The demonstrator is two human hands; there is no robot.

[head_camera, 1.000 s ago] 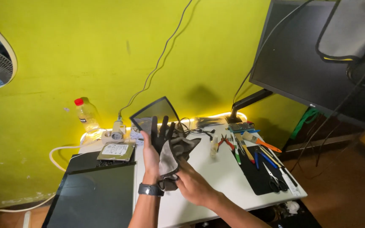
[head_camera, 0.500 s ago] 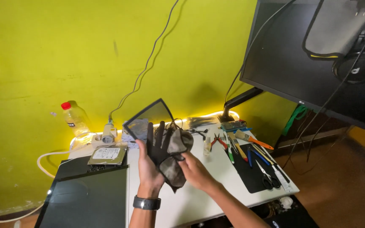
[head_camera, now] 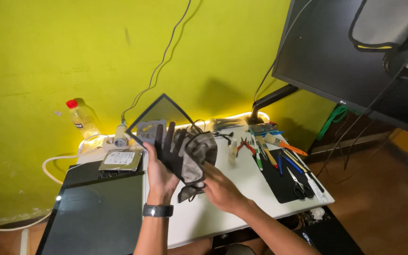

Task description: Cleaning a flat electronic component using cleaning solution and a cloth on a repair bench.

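My left hand is raised palm up above the white table and grips a pair of dark grey work gloves, whose fingers stick up past my fingertips. My right hand pinches the lower cuff of the gloves from the right. A black watch is on my left wrist. Behind the gloves a thin dark framed panel leans against the yellow wall.
A dark flat screen lies at the table's left with a hard drive above it. A plastic bottle and power strip stand by the wall. A black mat holds scissors, screwdrivers, a brush. A monitor hangs at upper right.
The view has drifted left and down. Both hands have stayed on the gloves, and my right hand has moved lower along them toward the cuff.
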